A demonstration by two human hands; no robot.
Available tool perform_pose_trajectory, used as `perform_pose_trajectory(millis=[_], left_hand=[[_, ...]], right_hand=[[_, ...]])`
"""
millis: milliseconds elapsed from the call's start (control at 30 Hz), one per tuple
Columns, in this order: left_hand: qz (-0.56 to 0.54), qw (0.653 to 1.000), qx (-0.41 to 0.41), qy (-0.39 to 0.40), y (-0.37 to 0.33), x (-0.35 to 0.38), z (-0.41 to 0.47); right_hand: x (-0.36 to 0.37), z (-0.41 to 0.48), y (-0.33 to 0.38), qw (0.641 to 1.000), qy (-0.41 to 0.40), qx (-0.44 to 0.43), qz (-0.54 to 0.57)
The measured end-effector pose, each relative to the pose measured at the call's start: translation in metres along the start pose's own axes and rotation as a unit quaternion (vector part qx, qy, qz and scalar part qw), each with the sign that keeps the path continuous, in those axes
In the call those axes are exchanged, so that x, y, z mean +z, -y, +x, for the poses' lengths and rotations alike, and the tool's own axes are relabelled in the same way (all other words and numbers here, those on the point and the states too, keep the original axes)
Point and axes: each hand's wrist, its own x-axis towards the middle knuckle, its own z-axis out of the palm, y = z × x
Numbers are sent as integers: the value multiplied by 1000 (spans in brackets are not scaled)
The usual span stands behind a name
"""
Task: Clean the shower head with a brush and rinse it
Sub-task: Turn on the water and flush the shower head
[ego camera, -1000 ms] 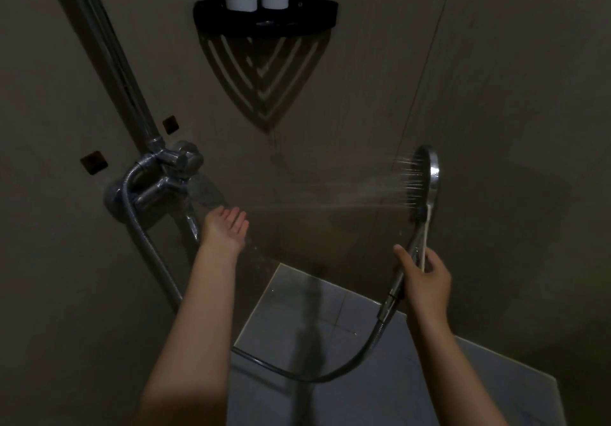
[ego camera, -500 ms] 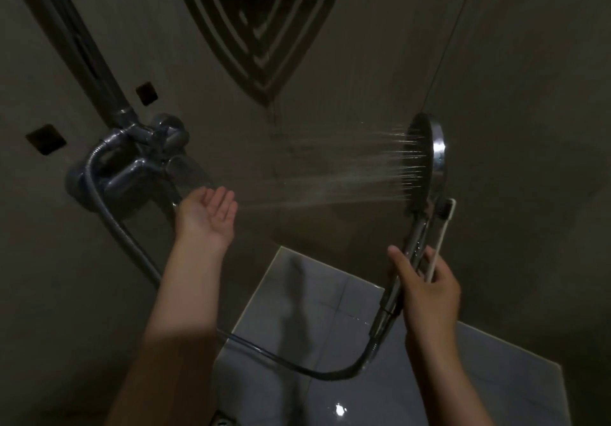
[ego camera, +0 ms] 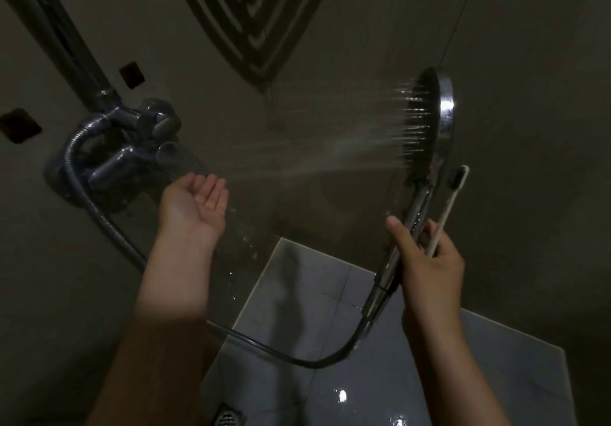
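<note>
— Holding what, exactly, in that right hand (ego camera: 429,260)?

— Two things at once. My fingers are curled around the slim chrome handle of the shower head (ego camera: 429,121), and the same grip pins the brush (ego camera: 446,207) against it: a thin white plastic stick with a small block of dark bristles at its top end. My thumb lies along the near side of the handle, pointing up.

— Where does the head itself sit?

— Upright at the right of the view, above my fist, near the wall corner. It is a flat round disc with a polished metal rim that catches a streak of light; its dark face is turned to the left, and fine straight jets (ego camera: 347,148) leave it sideways in a fan.

— And your left hand (ego camera: 193,201)?

— Empty, palm up and slightly cupped, the fingers loosely together and gently bent, gripping nothing. It lies at the far end of the spray, just in front of the mixer valve (ego camera: 132,154), a rounded lump of chrome on the wall. Drops fall away below my wrist.

— The hose (ego camera: 291,356)?

— A ribbed, flexible metal one. It leaves the valve in a loop, hangs down past my left forearm, sags low in a smooth curve and rises into the bottom of the handle.

— What lies underneath?

— Glossy grey floor tiles (ego camera: 297,286), wet, with bright spots of reflection, and a small slotted square drain (ego camera: 228,417) at the lower edge. The walls are matte and dim.
</note>
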Motion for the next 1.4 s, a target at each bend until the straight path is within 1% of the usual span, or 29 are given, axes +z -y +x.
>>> perform_pose_trajectory(millis=[267,900,1267,1400], left_hand=[[-6,1000,-3,-4,-1,1,1],[-11,1000,9,-16,-2,3,3],[-13,1000,15,-17,0,4,8],[-6,1000,15,-21,0,3,8]], right_hand=[[4,-1,6,1000,-12,-1,7],[0,4,0,1000,2,-9,-17],[-4,10,-9,999,-7,-1,-34],[-9,14,-13,999,-11,20,-39]])
